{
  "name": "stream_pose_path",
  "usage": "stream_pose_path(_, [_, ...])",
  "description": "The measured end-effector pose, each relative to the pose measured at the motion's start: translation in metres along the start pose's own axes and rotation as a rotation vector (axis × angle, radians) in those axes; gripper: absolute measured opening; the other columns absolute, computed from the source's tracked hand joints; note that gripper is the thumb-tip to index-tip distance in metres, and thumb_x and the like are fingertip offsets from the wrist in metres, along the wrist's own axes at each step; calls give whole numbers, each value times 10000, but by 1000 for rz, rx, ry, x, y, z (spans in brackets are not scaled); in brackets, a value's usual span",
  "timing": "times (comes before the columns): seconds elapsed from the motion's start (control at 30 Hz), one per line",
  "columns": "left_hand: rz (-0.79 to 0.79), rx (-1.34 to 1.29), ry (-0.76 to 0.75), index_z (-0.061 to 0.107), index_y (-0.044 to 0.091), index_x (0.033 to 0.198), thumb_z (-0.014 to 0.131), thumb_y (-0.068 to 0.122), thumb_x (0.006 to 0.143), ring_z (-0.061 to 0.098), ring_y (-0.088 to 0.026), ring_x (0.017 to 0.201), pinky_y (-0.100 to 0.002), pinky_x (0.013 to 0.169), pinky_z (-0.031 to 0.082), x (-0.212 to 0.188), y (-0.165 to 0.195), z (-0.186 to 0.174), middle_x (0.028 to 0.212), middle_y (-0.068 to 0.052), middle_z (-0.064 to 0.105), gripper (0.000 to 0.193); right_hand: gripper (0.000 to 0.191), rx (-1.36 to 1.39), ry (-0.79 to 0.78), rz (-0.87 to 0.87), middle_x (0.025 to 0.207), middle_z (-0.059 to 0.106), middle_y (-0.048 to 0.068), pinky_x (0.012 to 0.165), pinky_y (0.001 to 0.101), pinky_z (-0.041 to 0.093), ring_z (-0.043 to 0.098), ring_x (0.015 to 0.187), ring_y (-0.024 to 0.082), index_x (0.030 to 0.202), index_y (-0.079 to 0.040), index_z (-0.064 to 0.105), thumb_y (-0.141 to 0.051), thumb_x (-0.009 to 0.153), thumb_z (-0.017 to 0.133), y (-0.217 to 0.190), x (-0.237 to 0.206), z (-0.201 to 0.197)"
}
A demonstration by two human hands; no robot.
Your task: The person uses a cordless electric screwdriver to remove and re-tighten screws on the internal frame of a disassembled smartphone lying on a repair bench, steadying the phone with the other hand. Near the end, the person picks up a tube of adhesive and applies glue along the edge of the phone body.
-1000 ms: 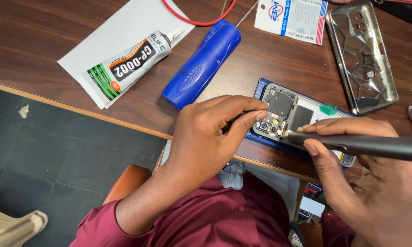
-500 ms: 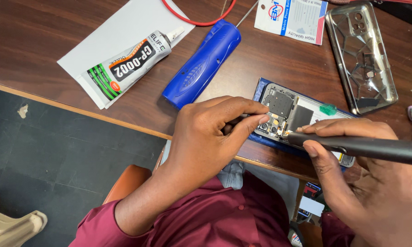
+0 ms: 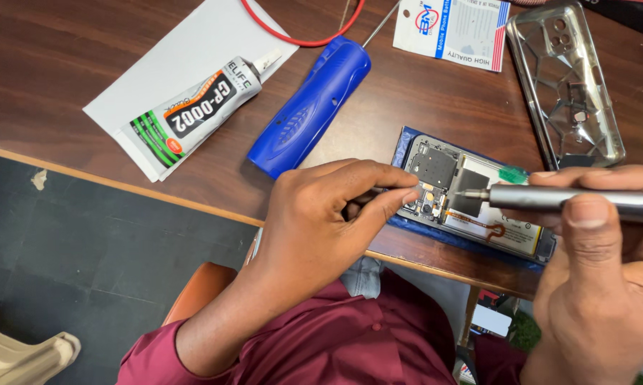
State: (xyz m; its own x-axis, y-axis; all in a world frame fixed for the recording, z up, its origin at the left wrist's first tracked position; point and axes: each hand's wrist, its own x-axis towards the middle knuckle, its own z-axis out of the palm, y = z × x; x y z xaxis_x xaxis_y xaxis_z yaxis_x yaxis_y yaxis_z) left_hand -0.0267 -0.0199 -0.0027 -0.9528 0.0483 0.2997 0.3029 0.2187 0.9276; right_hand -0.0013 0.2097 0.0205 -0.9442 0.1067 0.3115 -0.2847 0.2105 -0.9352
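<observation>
An opened phone point(image 3: 494, 219) with its back off lies near the table's front edge, its circuit board and battery exposed. My left hand point(image 3: 321, 221) rests beside it, thumb and forefinger pinched at the phone's left end by the small camera parts. My right hand point(image 3: 599, 285) grips a grey metal screwdriver point(image 3: 571, 199) held level. Its fine tip hovers over the dark shield in the middle of the board. Whether the tip touches a screw is too small to tell.
A blue oblong tool case point(image 3: 310, 107) lies just behind my left hand. A glue tube point(image 3: 193, 107) sits on white paper point(image 3: 186, 43) at the left. A clear phone cover point(image 3: 564, 85), a printed packet point(image 3: 453, 28) and a red wire point(image 3: 300, 39) lie at the back.
The screwdriver tip has shifted slightly right and up across the board, and my right hand has risen a little. My left hand keeps its pinch at the phone's end.
</observation>
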Motion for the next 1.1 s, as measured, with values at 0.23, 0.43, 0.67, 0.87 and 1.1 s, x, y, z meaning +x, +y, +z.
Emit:
stream_pose_path(0.23, [3, -23, -20, 772, 78, 1013, 793, 143, 961, 714, -66, 692, -218, 590, 530, 1, 2, -1, 956, -23, 792, 87, 105, 52, -16, 17, 1093, 643, 201, 969, 323, 628, 697, 1042, 236, 1200, 41, 512, 18, 1219, 613, 5, -1, 5])
stream_pose_path(0.43, [-8, 15, -22, 773, 70, 1006, 797, 142, 952, 680, -55, 641, -211, 542, 494, 2, 2, 0, 937, -24, 790, 93, 110, 46, -14, 9, 1101, 671, 197, 921, 275, 621, 711, 1016, 214, 1198, 30, 532, -5, 1194, 636, 4, -2, 9])
stream_pose_path(0.67, [-6, 2, -32, 778, 60, 988, 842, 137, 896, 605, -32, 579, -210, 498, 430, 1, 1, -1, 849, -22, 767, 136, 139, 41, -28, -42, 1084, 655, 181, 980, 299, 661, 718, 1020, 220, 1184, 34, 543, -17, 1164, 671, 1, -1, 17])
stream_pose_path(0.87, [-2, 1, -32, 783, 68, 994, 846, 142, 894, 613, -33, 585, -210, 499, 435, 0, -1, 1, 865, -20, 776, 139, 153, 49, -24, 2, 1095, 687, 201, 984, 312, 651, 724, 1019, 235, 1178, 37, 549, -25, 1140, 683, -4, 0, 22])
stream_pose_path(1.1, [0, -1, -36, 784, 70, 1001, 843, 143, 898, 624, -30, 592, -208, 501, 441, 0, -1, 0, 869, -18, 778, 139, 165, 116, -12, 18, 1073, 672, 193, 989, 326, 649, 731, 1031, 245, 1188, 44, 551, -37, 1149, 690, -4, 1, 24])
